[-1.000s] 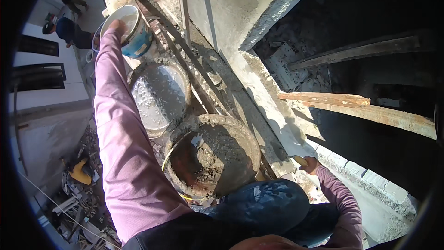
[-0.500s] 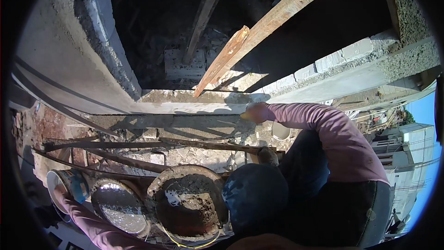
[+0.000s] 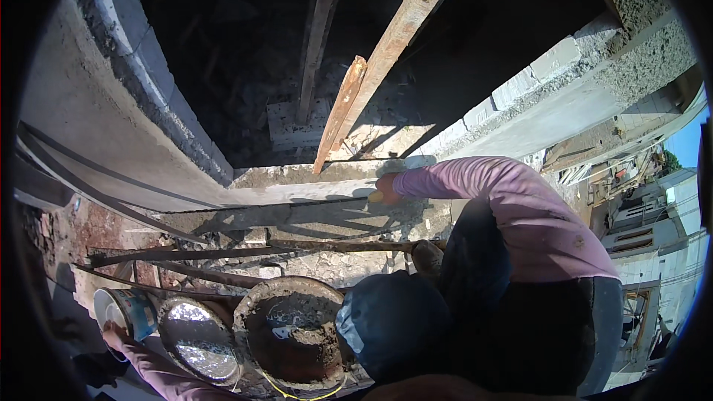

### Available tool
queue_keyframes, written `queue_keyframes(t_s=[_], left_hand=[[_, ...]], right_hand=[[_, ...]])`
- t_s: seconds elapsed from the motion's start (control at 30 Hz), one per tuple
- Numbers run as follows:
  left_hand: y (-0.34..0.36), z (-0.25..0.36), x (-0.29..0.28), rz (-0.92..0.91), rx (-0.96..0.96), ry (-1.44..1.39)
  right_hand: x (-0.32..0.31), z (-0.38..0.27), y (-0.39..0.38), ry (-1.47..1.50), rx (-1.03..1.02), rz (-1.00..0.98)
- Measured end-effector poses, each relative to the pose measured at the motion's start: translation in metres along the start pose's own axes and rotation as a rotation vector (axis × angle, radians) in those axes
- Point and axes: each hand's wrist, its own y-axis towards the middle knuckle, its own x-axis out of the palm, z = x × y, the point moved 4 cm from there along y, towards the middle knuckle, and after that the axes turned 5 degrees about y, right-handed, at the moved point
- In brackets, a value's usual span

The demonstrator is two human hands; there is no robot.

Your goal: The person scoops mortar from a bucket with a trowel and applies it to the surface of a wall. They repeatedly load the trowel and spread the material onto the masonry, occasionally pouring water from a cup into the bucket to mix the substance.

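Note:
My right hand (image 3: 390,187) grips a yellow-handled tool (image 3: 376,197) against the low plastered ledge (image 3: 286,192); the tool's blade is hard to make out. At lower left, my left hand (image 3: 114,333) is closed on the rim of a white-and-blue bucket (image 3: 137,312). Beside that bucket stand two mortar-caked round tubs, one holding pale, wet, shiny material (image 3: 197,342), the other darker grey mortar (image 3: 301,334). My bent knees, in dark trousers, are right of the tubs.
Wooden beams (image 3: 397,30) cross a dark opening edged with pale blocks (image 3: 553,59). Long boards (image 3: 178,255) lie over rubble behind the tubs. A plastered wall (image 3: 111,134) rises at left; buildings and wires (image 3: 653,215) show at far right.
My view has swung right onto the ledge and opening. My right hand has moved left along the ledge with the tool; my left hand stays at the bucket.

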Motion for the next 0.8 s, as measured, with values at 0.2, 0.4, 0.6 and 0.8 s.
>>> queue_keyframes(t_s=[0.2,0.4,0.6,0.8], left_hand=[[-0.056,0.036,0.021,0.468,0.383,0.143],[-0.095,0.018,-0.002,0.337,0.070,0.619],[-0.069,0.034,-0.005,0.357,0.085,0.501],[-0.057,0.043,0.009,0.346,0.079,0.415]], right_hand=[[-0.052,-0.106,0.007,0.689,-0.300,0.117],[-0.108,-0.219,-0.011,0.824,-0.546,0.198],[-0.104,-0.212,-0.013,0.723,-0.551,0.271],[-0.064,-0.137,0.001,0.547,-0.383,0.229]])
